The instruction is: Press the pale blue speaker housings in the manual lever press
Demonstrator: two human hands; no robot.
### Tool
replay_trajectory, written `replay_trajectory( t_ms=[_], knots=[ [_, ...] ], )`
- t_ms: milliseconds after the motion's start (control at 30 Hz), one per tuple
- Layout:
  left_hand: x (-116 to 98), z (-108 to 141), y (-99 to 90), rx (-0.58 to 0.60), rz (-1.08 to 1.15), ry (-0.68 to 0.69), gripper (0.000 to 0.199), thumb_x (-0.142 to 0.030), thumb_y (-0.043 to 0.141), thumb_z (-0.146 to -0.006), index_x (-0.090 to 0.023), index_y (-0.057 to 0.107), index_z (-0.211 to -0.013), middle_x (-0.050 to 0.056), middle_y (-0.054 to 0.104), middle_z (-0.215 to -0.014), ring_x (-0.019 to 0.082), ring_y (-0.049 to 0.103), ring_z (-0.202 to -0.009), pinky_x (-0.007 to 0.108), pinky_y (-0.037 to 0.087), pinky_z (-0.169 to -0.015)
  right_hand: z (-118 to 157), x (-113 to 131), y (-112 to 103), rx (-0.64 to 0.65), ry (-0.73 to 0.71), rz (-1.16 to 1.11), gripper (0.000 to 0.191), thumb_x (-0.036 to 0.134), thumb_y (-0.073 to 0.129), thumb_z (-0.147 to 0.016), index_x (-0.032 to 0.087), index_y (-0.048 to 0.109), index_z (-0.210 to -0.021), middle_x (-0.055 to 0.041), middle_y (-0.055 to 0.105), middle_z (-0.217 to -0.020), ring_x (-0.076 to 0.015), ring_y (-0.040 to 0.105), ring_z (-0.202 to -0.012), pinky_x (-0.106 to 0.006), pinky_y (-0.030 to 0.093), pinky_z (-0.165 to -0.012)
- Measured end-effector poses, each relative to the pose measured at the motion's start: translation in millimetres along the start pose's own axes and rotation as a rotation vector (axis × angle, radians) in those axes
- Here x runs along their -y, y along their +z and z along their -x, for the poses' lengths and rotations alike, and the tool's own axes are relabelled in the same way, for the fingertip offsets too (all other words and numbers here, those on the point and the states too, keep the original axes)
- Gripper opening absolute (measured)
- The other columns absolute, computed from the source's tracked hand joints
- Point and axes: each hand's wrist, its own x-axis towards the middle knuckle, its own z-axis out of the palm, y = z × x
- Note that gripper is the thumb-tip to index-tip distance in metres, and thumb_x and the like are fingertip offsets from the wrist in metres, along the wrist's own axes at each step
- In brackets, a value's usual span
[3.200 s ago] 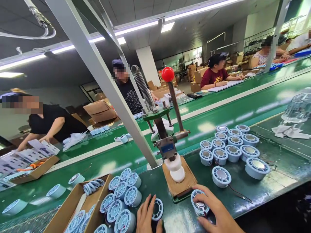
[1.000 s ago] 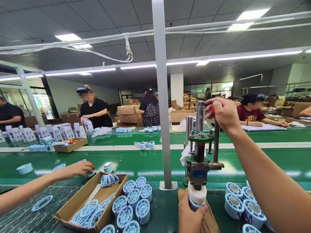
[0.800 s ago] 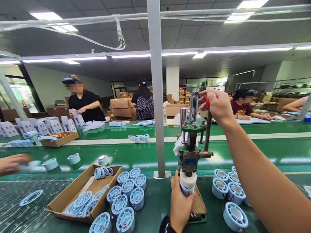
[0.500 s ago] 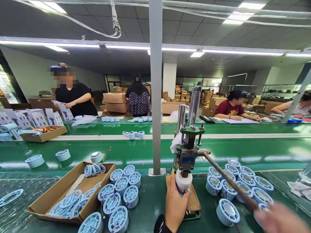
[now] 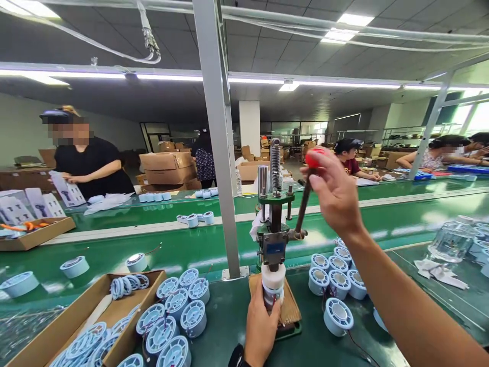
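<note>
The knob (image 5: 312, 159) is red, the housings (image 5: 338, 313) pale blue, and one distant dark garment (image 5: 205, 162) apparently floral.

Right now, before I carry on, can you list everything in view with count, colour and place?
Lever press: one, green and grey, mid-bench
Red knob: one, red, atop the lever
White block: one, white, low on the press
Round part: one, pale, beneath the white block
Blue cylinders: about nine left of the press; more at right, partly hidden
Open carton: one, brown, front left, holding light-blue rings
Conveyor belt: one, green, beyond the bench
Clear container: one, transparent, right
Post: one, grey, left of the press
Co-workers: at least four, mixed clothing, across the belt
Left hand: one, around the round part
Right hand: one, on the red knob, blurred
</note>
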Motion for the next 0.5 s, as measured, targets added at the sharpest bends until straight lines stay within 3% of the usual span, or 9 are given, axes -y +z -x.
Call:
replay_trajectory(
  t_ms=[67, 167, 233, 300, 333, 400, 500],
  knots=[
    [10, 3, -1.5, 0.02, 0.023, 0.005, 0.064, -0.037, 0.055, -0.083, -0.013, 0.045, -0.141, 0.013, 0.056, -0.141, 0.027, 0.05, -0.132, 0.034, 0.037, -0.111, 19, -18, 21, -0.048, 0.086, -0.055, 0.041, 0.02, 0.049, -0.091, 0.023, 0.054, -0.131, -0.0086, 0.051, -0.138, -0.0211, 0.056, -0.121, -0.042, 0.051, -0.1],
    [29, 4, -1.5, 0.066, 0.069, 0.067, 0.068, -0.036, 0.057, -0.082, -0.014, 0.042, -0.144, 0.012, 0.052, -0.145, 0.026, 0.048, -0.135, 0.032, 0.038, -0.112, 123, -29, 49, -0.188, 0.25, -0.016, 0.051, 0.024, 0.052, -0.09, 0.025, 0.042, -0.14, -0.0099, 0.052, -0.136, -0.0236, 0.055, -0.123, -0.048, 0.046, -0.105],
    [39, 4, -0.8, 0.063, 0.087, 0.104, 0.07, -0.038, 0.056, -0.082, -0.012, 0.04, -0.146, 0.014, 0.047, -0.149, 0.027, 0.044, -0.137, 0.036, 0.036, -0.114, 201, -29, 67, -0.123, 0.429, 0.048, 0.065, 0.029, 0.057, -0.087, 0.023, 0.032, -0.146, -0.0127, 0.05, -0.139, -0.0261, 0.053, -0.125, -0.047, 0.047, -0.103],
    [46, 4, 0.1, 0.041, 0.099, 0.104, 0.07, -0.043, 0.053, -0.084, -0.009, 0.041, -0.144, 0.016, 0.043, -0.151, 0.029, 0.041, -0.14, 0.04, 0.034, -0.116, 254, -28, 85, 0.05, 0.625, 0.047, 0.075, 0.03, 0.06, -0.084, 0.022, 0.024, -0.149, -0.0134, 0.051, -0.139, -0.0264, 0.056, -0.124, -0.043, 0.05, -0.101],
    [48, 3, 0.6, 0.032, 0.11, 0.098, 0.069, -0.045, 0.05, -0.086, -0.009, 0.042, -0.143, 0.017, 0.043, -0.151, 0.029, 0.04, -0.14, 0.041, 0.033, -0.116, 267, -28, 93, 0.097, 0.694, 0.047, 0.077, 0.031, 0.061, -0.083, 0.021, 0.024, -0.149, -0.0129, 0.054, -0.137, -0.0258, 0.058, -0.122, -0.041, 0.051, -0.099],
    [52, 0, 2.1, 0.002, 0.142, 0.104, 0.065, -0.049, 0.043, -0.09, -0.009, 0.043, -0.142, 0.016, 0.044, -0.15, 0.028, 0.041, -0.14, 0.042, 0.034, -0.116, 274, -30, 104, 0.074, 0.74, 0.077, 0.074, 0.029, 0.062, -0.081, 0.022, 0.028, -0.146, -0.0104, 0.059, -0.132, -0.0237, 0.061, -0.118, -0.037, 0.053, -0.097],
    [59, -9, 5.6, -0.084, 0.167, 0.133, 0.062, -0.052, 0.036, -0.094, -0.015, 0.042, -0.143, 0.011, 0.046, -0.15, 0.028, 0.041, -0.14, 0.044, 0.032, -0.117, 265, -39, 104, -0.079, 0.601, 0.227, 0.06, 0.025, 0.06, -0.081, 0.023, 0.04, -0.138, -0.0093, 0.06, -0.129, -0.0218, 0.061, -0.117, -0.033, 0.053, -0.096]
  ],
)
